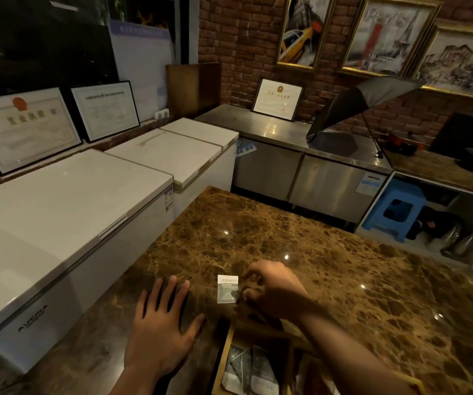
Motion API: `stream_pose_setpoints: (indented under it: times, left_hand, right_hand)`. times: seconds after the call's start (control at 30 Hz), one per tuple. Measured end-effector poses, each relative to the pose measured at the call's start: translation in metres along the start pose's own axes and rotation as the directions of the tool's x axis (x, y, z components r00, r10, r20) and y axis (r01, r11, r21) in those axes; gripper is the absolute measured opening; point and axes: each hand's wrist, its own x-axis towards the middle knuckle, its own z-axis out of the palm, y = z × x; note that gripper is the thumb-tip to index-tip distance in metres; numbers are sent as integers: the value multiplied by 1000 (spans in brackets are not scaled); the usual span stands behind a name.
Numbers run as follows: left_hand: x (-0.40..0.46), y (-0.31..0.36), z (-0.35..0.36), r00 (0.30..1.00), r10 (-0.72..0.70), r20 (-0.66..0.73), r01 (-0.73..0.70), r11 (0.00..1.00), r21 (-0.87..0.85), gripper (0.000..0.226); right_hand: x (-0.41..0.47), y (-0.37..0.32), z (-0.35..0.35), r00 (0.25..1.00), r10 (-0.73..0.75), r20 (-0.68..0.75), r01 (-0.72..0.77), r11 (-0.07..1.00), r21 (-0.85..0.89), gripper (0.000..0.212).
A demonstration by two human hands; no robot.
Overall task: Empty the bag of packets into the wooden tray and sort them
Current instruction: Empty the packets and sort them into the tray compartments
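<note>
One white packet (pixel 227 289) lay flat on the marble counter (pixel 343 280), long axis running away from the person, just beyond the wooden tray (pixel 223 357), which held more packets. The right hand (pixel 272 289) was nearer, its curled fingertips (pixel 247 293) touching the packet's right edge, not yet gripping it. The left hand (pixel 162 326) rested open and flat, empty. White chest freezers (pixel 58 223) stood left; a brick wall (pixel 241 47) lay beyond.

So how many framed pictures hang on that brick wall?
3: the yellow taxi picture on the left, the red Paris picture in the middle, the building sketch on the right, partly cut off.
</note>
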Motion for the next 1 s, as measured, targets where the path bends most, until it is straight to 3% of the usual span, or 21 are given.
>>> stream_pose_setpoints:
  times: [0.27, 0.5, 0.87, 1.0]
  left_hand:
    - [2, -1, 0, 1000, 4, 10, -4, 1000, -26, 79]
    - [2, 0, 1, 1000, 10, -19, -11, 999, -39, 79]
    - [-2, 1, 0, 999, 24, -23, -23, 1000, 3, 79]
    - [0, 1, 0, 1000, 16, -10, -16, 1000, 10, 79]
  right_hand:
    - [46, -11, 39, 999, -18, 50, 25, 991, -132, 38]
    - [50, -13, 52, 1000, -1, 24, 3, 993, -114, 46]
    - [17, -10, 7, 986, 158, -44, -136, 938, 320, 23]
    - [-12, -8, -16, 997, 77, -8, -66, 901, 428, 30]
